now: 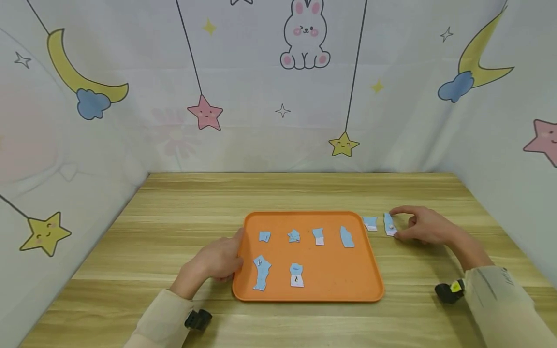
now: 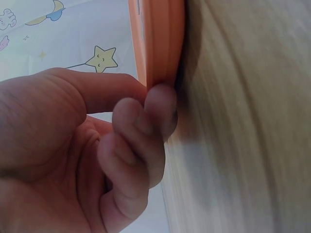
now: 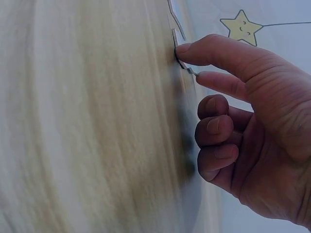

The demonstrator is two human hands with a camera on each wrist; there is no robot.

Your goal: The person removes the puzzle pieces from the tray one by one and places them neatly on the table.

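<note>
My left hand grips the left edge of an orange tray, its thumb and fingers pinched at the rim in the left wrist view. To the right of the tray, my right hand holds a narrow light-blue paper piece by its ends, index finger at the far end and thumb at the near end. In the right wrist view the other fingers are curled in. A second blue-and-white paper piece lies between that one and the tray, close by the tray's right rim.
Several blue or blue-and-white paper pieces lie in the tray, among them a long one, a crumpled-looking one and a slim one. The wooden table meets a printed cloth backdrop behind and at both sides.
</note>
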